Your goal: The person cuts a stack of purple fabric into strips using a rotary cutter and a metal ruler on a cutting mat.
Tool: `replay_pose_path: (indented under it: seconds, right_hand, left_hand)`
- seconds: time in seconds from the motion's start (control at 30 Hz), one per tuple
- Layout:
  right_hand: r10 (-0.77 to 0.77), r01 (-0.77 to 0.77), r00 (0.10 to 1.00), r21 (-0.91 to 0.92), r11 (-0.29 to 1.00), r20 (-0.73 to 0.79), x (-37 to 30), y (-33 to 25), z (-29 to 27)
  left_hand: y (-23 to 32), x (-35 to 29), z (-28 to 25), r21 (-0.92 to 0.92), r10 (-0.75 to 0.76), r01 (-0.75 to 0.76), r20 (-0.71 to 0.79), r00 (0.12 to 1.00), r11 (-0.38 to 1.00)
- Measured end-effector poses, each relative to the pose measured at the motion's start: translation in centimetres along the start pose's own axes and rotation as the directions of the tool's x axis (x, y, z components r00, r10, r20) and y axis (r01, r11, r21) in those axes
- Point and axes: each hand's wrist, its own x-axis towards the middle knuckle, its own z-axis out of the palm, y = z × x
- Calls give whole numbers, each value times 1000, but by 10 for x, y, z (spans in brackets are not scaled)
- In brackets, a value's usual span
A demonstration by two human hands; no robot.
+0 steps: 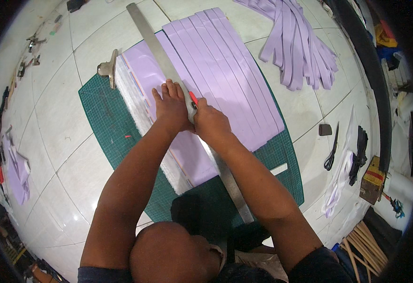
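My left hand [172, 108] presses flat on a long metal ruler [151, 38], its fingers stretched out. Right beside it my right hand [212, 121] is closed around a red cutter [193, 97] held against the ruler; its blade is hidden. Under the ruler lies lilac fabric [143, 66] with a white fuzzy edge [131, 99], on a green cutting mat [103, 113]. To the right of the ruler the lilac fabric strips [235, 80] lie side by side, with cut lines between them. A metal spring clip [108, 70] grips the fabric's far left corner.
A pile of loose lilac strips [298, 52] lies on the tiled floor at far right. Black scissors [331, 148], a small dark block [325, 129] and white-lilac scraps [338, 188] are at right. A white bar [279, 169] rests on the mat. Crumpled lilac fabric [17, 172] lies far left.
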Motion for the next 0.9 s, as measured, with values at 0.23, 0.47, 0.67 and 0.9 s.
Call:
replay_pose_path:
  seconds: [0.23,0.47,0.67,0.9]
  right_hand:
    - [-16,15,996,13,1000,84,-9,-6,-20]
    - [195,-215,926,25,976,322,-141,53,-21]
    - [376,-337,792,-169,926,481,-252,96,-30]
    - [342,-355,931,99,930,127,-245,108,-57]
  left_hand:
    - [-2,4,9,35,13,-11,-59,998,999]
    - [2,-4,-11,16,8,-9,67,998,1000]
    - [3,-5,-14,-25,19,-17,57,998,1000]
    - [-3,-2,-1,-6,50,-50,-7,999,999]
